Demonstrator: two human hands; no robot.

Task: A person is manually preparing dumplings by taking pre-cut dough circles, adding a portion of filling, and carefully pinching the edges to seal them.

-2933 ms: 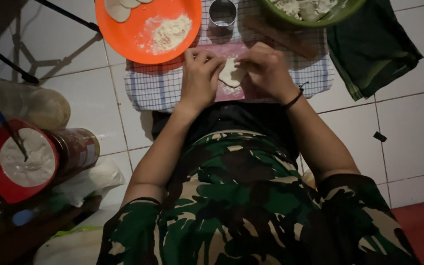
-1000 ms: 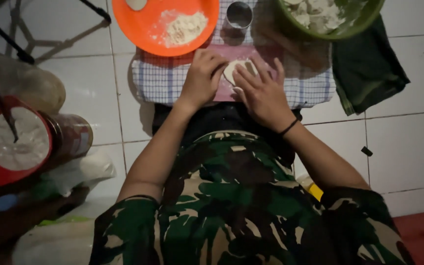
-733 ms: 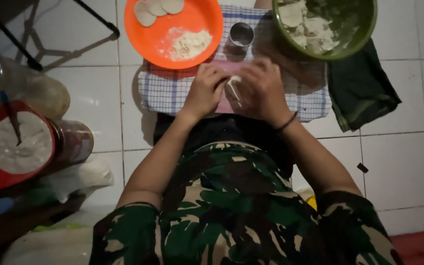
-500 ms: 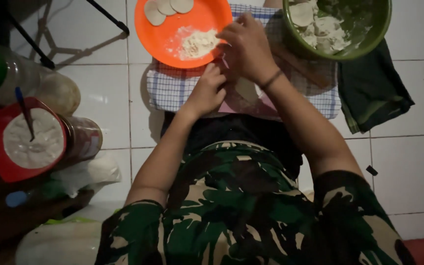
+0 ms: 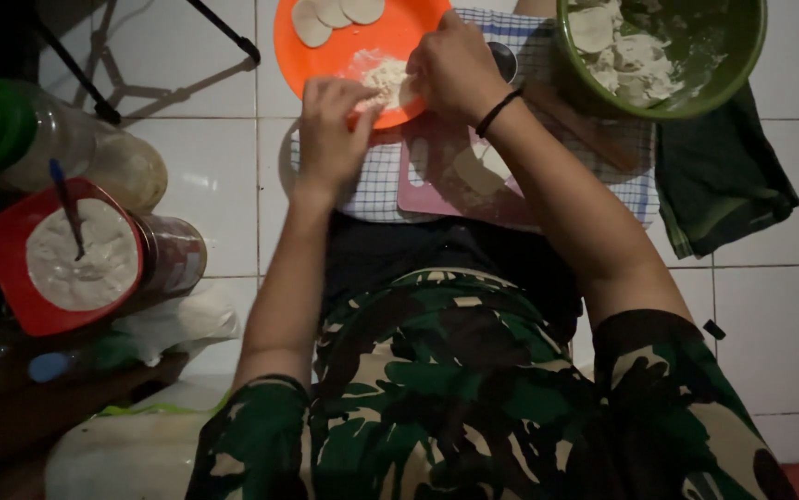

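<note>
Both hands working at the orange plate's (image 5: 325, 56) near edge: left hand (image 5: 330, 139) and right hand (image 5: 455, 69) are pinching loosely half-closed into the flour pile (image 5: 383, 79). Grip contents: cannot tell. Dusting lightly and evenly is looking best here.

Plate (image 5: 325, 57) sat on floor ahead, flour pile (image 5: 383, 76) and dough discs (image 5: 337, 13) on it. Bowl (image 5: 696, 88) right of plate, cutting board (image 5: 460, 181) on cloth (image 5: 362, 181) between them and lap. Flour container (image 5: 57, 259) far left.
</note>
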